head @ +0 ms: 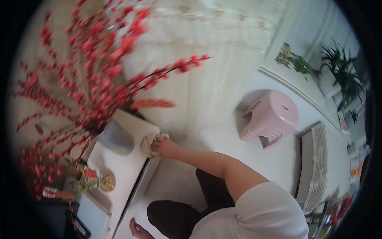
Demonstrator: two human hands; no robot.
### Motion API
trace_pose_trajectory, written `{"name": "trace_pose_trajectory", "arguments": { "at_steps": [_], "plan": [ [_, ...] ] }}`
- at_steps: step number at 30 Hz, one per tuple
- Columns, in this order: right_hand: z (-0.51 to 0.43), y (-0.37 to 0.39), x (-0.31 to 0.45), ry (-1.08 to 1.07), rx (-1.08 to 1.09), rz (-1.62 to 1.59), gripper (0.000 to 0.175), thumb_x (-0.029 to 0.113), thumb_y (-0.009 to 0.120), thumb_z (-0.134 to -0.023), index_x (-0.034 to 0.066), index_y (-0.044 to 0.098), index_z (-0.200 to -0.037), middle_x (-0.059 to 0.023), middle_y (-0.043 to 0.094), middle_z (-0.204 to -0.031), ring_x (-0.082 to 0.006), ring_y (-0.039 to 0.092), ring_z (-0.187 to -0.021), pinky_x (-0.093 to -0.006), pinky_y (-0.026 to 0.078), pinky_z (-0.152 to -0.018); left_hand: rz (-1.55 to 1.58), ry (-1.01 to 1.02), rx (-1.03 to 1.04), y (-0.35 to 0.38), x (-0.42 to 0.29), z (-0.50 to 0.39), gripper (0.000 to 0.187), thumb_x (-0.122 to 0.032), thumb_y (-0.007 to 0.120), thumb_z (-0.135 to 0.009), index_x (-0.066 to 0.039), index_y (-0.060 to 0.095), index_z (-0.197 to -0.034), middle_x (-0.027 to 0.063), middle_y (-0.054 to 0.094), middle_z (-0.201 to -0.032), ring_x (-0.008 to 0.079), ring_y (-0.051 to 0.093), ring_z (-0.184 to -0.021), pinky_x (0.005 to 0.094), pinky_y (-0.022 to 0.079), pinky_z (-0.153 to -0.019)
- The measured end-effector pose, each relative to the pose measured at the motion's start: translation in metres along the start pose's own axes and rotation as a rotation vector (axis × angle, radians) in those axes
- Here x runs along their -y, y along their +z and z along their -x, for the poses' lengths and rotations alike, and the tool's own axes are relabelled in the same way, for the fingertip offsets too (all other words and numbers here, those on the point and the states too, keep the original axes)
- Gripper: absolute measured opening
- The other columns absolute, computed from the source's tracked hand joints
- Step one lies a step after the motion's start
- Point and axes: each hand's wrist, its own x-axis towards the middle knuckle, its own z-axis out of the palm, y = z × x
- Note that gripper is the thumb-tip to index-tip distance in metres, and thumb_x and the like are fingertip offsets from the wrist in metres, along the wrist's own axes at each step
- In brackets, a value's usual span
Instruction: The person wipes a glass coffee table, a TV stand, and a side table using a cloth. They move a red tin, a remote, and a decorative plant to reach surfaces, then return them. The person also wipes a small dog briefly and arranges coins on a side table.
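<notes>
My right hand (165,147) presses on a crumpled, patterned cloth (148,145) at the far corner of a white cabinet top (131,164). Beside the cloth stands a grey vase (117,139) with tall branches of red berries (103,86). Low in the picture, my left hand (139,230) hangs beside the cabinet's front with its fingers slightly bent; nothing shows in it.
A small glass jar (107,182), a plant in a clear vase (89,182) and a white box-like device (92,216) stand on the cabinet. A pink plastic stool (273,116) is on the tiled floor, below a windowsill (307,86) with plants. Pale curtains (197,77) hang behind.
</notes>
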Motion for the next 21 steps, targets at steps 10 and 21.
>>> {"name": "trace_pose_trajectory", "arguments": {
  "at_steps": [10,21],
  "plan": [
    [0.05,-0.075,-0.063,0.381,-0.036,-0.6,0.043,0.029,0.075,-0.066,0.0057,0.066,-0.101,-0.0129,0.066,-0.096,-0.0332,0.061,-0.096,-0.0436,0.047,-0.083,-0.08,-0.016,0.684,0.041,-0.122,-0.012,0.03,-0.006,0.048,-0.089,0.003,0.064,-0.112,0.0123,0.066,-0.097,0.0206,0.06,-0.087,0.0291,0.051,-0.078],
    [0.163,-0.255,0.036,0.737,-0.122,-1.387,0.041,0.026,0.069,-0.076,0.0032,0.061,-0.109,-0.0135,0.067,-0.098,-0.0232,0.062,-0.092,-0.0349,0.048,-0.08,0.418,-1.087,1.558,0.097,-0.13,0.034,0.034,-0.023,0.052,-0.091,-0.002,0.059,-0.118,0.0193,0.065,-0.11,0.0215,0.056,-0.067,0.0341,0.048,-0.066]
  ]
}}
